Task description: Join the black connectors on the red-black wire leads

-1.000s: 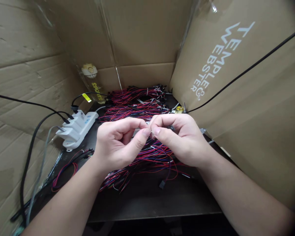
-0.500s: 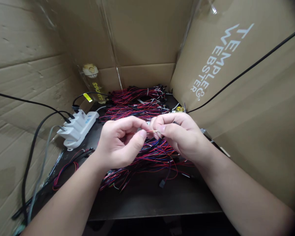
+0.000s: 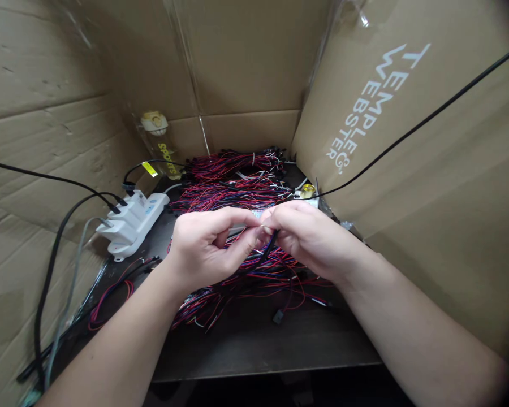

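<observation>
My left hand (image 3: 212, 243) and my right hand (image 3: 309, 234) meet fingertip to fingertip above a heap of wires (image 3: 233, 282). In both, thumb and forefinger are pinched together around a thin wire, whose end is mostly hidden between the fingers. A black cable (image 3: 270, 249) comes out under my right hand's fingers and hangs down toward the heap. Below my hands, red, blue and black wires lie in a loose pile, and a dark connector (image 3: 278, 316) rests at its front.
Bundled red and black wires (image 3: 237, 164) lie behind my hands. A white power strip (image 3: 138, 226) with plugged-in cords stands left, near a bottle (image 3: 156, 141). A yellow roll (image 3: 307, 190) sits behind my right hand. Cardboard walls (image 3: 246, 68) enclose the dark table (image 3: 254, 350).
My fingertips have drawn closer together, covering the short orange stretch of wire that showed between them. My right hand has turned slightly, and the black cable now shows hanging beneath it.
</observation>
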`<control>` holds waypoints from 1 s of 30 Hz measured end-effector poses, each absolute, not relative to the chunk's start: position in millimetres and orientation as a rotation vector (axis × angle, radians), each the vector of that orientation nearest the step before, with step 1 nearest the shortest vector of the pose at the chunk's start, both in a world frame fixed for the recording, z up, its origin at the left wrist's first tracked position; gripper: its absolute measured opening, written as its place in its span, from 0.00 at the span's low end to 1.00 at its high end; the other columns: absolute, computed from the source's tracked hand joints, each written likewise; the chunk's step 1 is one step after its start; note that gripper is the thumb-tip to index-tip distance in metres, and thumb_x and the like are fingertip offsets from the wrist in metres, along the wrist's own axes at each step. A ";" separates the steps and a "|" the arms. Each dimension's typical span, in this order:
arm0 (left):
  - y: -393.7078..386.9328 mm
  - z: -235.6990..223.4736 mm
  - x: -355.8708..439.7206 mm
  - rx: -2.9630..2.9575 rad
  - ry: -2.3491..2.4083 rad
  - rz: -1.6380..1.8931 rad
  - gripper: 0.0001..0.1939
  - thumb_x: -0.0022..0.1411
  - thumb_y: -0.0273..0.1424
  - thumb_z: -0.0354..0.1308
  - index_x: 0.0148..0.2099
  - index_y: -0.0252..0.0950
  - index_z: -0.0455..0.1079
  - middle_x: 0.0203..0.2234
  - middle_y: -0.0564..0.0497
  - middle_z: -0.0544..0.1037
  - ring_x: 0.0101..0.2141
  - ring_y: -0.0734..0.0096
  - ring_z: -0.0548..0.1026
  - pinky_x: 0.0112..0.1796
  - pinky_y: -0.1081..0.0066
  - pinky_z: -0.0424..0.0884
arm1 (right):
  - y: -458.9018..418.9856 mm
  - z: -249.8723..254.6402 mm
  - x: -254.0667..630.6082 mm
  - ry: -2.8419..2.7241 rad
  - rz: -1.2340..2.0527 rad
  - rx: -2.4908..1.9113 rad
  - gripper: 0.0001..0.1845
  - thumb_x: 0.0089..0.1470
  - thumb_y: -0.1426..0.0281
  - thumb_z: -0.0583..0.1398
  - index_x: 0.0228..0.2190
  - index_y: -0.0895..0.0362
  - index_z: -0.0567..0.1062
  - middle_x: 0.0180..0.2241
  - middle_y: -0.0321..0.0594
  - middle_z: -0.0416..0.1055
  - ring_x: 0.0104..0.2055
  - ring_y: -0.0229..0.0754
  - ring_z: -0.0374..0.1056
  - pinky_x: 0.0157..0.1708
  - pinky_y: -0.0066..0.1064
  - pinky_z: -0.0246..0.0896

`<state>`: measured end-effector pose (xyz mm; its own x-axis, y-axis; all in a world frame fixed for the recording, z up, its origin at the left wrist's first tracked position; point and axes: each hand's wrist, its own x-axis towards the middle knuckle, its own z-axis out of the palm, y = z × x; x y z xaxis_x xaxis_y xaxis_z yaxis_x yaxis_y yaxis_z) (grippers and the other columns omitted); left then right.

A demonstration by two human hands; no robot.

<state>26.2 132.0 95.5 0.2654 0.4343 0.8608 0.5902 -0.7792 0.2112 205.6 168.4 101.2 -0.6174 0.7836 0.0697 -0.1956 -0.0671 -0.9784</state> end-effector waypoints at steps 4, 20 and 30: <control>132.1 97.8 21.9 -2.403 -0.876 -1.409 0.04 0.62 0.23 0.64 0.40 0.34 0.77 0.15 0.63 0.70 0.14 0.88 0.60 0.18 0.82 0.58 | 166.9 103.6 206.0 -1.569 1.646 -0.668 0.11 0.47 0.70 0.58 0.18 0.57 0.75 0.24 0.39 0.72 0.31 0.36 0.66 0.36 0.28 0.61; 132.6 103.5 13.6 -2.318 -0.783 -1.283 0.04 0.61 0.23 0.66 0.39 0.36 0.78 0.20 0.57 0.78 0.18 0.83 0.71 0.22 0.79 0.65 | 163.1 99.0 198.8 -1.479 1.500 -0.597 0.10 0.55 0.69 0.61 0.23 0.58 0.77 0.27 0.35 0.73 0.33 0.35 0.67 0.41 0.30 0.62; 133.4 97.7 14.5 -2.256 -0.766 -1.443 0.09 0.56 0.21 0.70 0.40 0.35 0.80 0.17 0.60 0.67 0.19 0.83 0.61 0.22 0.77 0.58 | 165.5 100.7 202.3 -1.530 1.501 -0.555 0.11 0.57 0.67 0.62 0.25 0.59 0.77 0.28 0.37 0.74 0.35 0.38 0.69 0.44 0.32 0.63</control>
